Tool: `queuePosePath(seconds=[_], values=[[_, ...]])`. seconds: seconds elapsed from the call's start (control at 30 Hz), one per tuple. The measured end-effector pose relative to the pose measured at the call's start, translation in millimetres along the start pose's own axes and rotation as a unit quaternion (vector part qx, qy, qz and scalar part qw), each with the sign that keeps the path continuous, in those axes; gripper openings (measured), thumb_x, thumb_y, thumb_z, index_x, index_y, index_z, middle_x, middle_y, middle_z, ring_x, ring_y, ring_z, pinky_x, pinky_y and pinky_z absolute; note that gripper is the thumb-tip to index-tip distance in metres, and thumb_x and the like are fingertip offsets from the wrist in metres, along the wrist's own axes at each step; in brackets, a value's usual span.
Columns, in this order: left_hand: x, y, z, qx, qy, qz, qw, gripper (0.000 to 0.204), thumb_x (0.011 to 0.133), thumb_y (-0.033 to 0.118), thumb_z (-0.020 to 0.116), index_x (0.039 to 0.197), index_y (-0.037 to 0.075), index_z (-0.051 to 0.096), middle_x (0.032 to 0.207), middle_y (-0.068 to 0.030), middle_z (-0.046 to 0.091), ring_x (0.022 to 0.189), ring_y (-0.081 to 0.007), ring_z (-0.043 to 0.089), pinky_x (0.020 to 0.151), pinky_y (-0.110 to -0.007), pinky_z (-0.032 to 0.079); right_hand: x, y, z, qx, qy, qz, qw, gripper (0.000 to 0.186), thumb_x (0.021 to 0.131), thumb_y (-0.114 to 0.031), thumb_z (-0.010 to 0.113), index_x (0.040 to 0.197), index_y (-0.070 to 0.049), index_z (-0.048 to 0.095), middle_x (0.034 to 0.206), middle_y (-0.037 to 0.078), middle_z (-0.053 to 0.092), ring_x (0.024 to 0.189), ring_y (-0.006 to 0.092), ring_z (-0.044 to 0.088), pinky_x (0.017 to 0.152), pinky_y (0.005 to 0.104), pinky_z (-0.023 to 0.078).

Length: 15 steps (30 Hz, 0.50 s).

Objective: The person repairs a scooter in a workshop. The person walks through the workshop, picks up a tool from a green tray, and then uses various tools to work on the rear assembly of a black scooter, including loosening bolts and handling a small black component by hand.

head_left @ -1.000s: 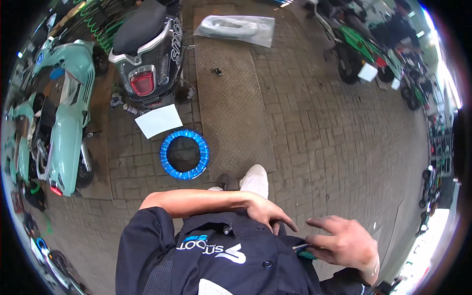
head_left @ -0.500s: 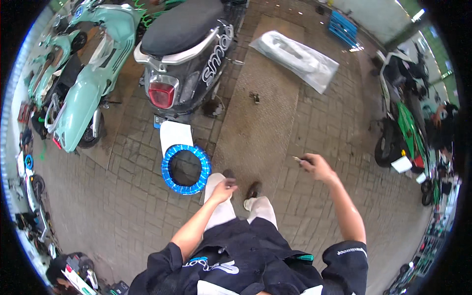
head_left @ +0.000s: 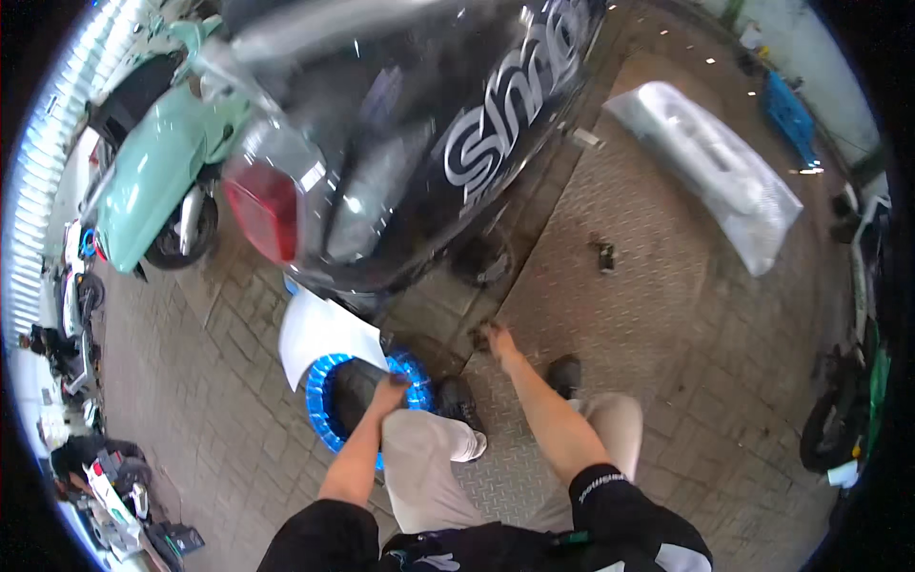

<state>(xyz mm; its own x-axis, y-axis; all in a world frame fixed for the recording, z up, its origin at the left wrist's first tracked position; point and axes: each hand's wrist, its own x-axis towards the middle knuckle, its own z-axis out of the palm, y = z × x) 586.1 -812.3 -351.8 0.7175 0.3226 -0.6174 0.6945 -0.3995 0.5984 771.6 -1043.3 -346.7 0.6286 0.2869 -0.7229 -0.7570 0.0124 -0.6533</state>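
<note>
My left hand (head_left: 389, 390) is down at the right inner side of a ring-shaped tire wrapped in blue film (head_left: 322, 419); its fingers are too blurred to tell whether it grips the wrap. A white sheet (head_left: 327, 336) covers part of the ring's upper edge. Further right, my right hand (head_left: 494, 343) hangs low over the ground with its dark-smudged fingers closed. Whatever it holds is lost in blur. Both hands are below the rear of a black scooter (head_left: 400, 181), whose red tail light (head_left: 262, 212) faces me.
A metal plate (head_left: 658, 229) lies on the brick floor, with a small metal part (head_left: 606, 255) on it. A long plastic-wrapped piece (head_left: 715, 167) lies farther right. Mint-green scooters (head_left: 152, 191) stand left, and a blue rack (head_left: 791, 119) stands far right.
I have bent down closer to the black scooter. My left hand has reached the blue-wrapped tire. My right hand, earlier out to the right with a small thin-tipped object, has come inward.
</note>
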Motion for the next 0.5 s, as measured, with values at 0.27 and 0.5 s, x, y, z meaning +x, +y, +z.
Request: queuePosePath(seconds=[0.27, 0.5], values=[[145, -43, 18, -0.149, 0.097, 0.167, 0.970, 0.045, 0.077, 0.033, 0.067, 0.107, 0.002, 0.056, 0.095, -0.0095, 0.064, 0.088, -0.0163, 0.060, 0.077, -0.030, 0.046, 228, 34, 84, 0.046, -0.154, -0.122, 0.979, 0.025, 0.093, -0.021, 0.042, 0.093, 0.002, 0.053, 0.075, 0.010, 0.056, 0.061, 0.0161, 0.047, 0.056, 0.0326, 0.041], [131, -26, 8, 0.060, 0.050, 0.152, 0.985, 0.050, 0.076, 0.032, 0.067, 0.112, 0.001, 0.053, 0.099, -0.0154, 0.062, 0.091, -0.0256, 0.061, 0.078, -0.034, 0.047, 223, 33, 122, -0.221, 0.056, -0.327, 0.917, 0.025, 0.084, -0.013, 0.049, 0.105, -0.004, 0.058, 0.092, 0.019, 0.063, 0.089, 0.0343, 0.060, 0.074, 0.0373, 0.046]])
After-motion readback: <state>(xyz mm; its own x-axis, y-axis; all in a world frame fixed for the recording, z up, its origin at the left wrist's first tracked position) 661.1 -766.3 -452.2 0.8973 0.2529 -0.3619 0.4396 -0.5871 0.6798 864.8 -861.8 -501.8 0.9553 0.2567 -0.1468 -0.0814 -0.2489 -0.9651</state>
